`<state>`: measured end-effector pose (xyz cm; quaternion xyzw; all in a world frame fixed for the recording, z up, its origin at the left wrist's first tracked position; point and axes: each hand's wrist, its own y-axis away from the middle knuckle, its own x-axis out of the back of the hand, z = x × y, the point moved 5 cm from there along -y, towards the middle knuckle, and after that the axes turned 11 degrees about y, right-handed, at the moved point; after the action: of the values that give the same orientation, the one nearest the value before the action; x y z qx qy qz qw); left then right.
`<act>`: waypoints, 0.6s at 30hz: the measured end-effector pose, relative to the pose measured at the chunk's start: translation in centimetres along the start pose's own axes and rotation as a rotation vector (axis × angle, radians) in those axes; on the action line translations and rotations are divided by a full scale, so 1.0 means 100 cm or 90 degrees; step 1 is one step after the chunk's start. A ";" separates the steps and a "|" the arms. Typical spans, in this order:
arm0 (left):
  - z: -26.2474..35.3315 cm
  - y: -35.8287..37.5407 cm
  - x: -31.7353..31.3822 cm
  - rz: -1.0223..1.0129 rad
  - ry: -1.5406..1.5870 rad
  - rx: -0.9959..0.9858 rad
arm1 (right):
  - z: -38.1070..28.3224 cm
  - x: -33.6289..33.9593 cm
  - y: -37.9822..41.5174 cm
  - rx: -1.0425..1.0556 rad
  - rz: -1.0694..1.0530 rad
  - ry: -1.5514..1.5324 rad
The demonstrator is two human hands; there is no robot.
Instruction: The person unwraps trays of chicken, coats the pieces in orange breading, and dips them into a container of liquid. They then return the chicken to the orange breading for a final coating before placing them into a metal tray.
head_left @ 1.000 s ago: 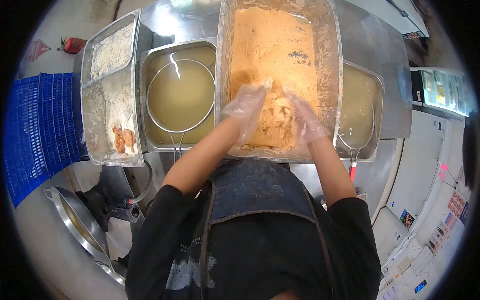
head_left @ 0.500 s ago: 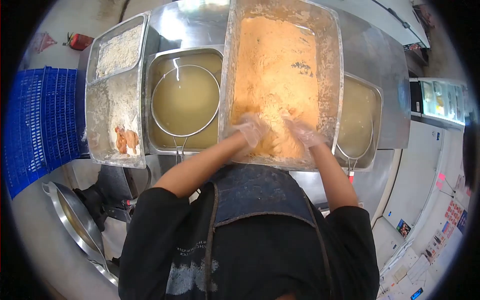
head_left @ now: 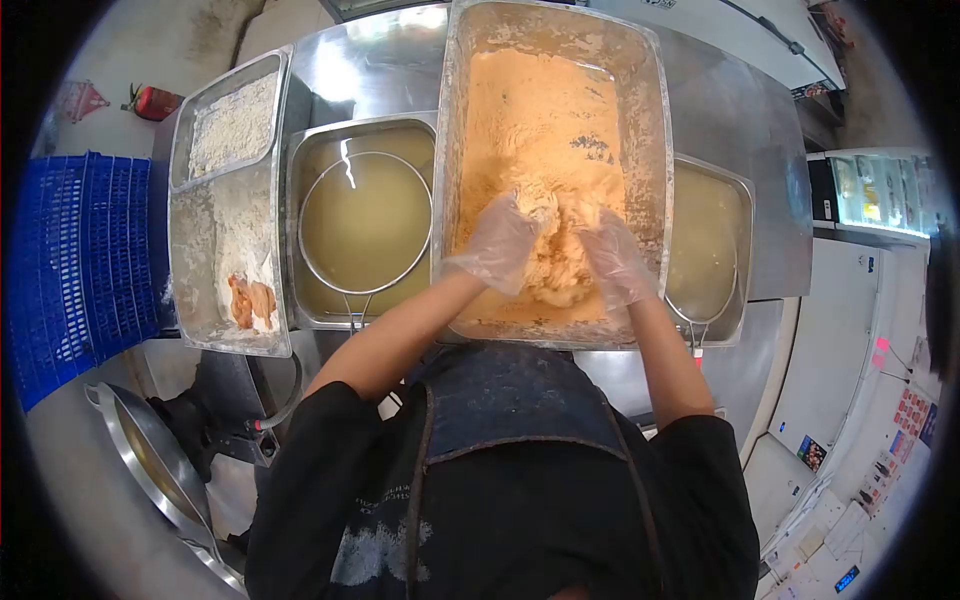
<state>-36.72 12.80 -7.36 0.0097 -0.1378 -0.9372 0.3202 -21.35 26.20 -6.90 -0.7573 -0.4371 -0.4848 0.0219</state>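
Both of my hands wear clear plastic gloves and are inside a large metal tub of orange-tinted breading flour. My left hand curls around flour-coated chicken pieces on the left of the pile. On the right, my right hand closes against more coated pieces, its fingertips partly hidden by flour. Between the hands lies a heap of coated chicken, its separate pieces hard to make out.
Left of the tub, a pan of cloudy liquid holds a round wire strainer. Further left, raw chicken pieces lie in a floured bin. Another liquid pan stands right. A blue crate is at far left.
My hands have moved slightly up and away from me in the tub, gathering the coated pieces between them. More of the pieces shows above the flour. The view has shifted slightly.
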 end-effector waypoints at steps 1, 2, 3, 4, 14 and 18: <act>0.009 -0.001 0.002 -0.109 -0.164 0.047 | -0.009 0.005 -0.001 0.094 -0.026 -0.018; 0.014 -0.001 0.004 -0.218 -0.328 0.094 | -0.016 0.008 -0.004 0.189 -0.052 -0.036; 0.024 -0.003 0.009 -0.216 -0.330 0.092 | -0.003 0.001 -0.019 0.191 -0.050 -0.036; 0.031 -0.004 0.012 -0.245 -0.461 0.091 | 0.007 -0.003 -0.035 0.337 0.191 0.217; -0.019 -0.060 -0.005 -0.391 -0.742 0.050 | -0.084 -0.042 -0.015 0.225 -0.197 0.362; -0.026 0.007 -0.011 -0.479 -0.798 0.056 | -0.052 -0.028 0.014 0.240 -0.165 0.439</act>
<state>-35.14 12.25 -9.71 -0.4688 -0.3201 -0.8070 -0.1628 -24.54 21.16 -5.68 -0.4722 -0.5769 -0.6203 0.2437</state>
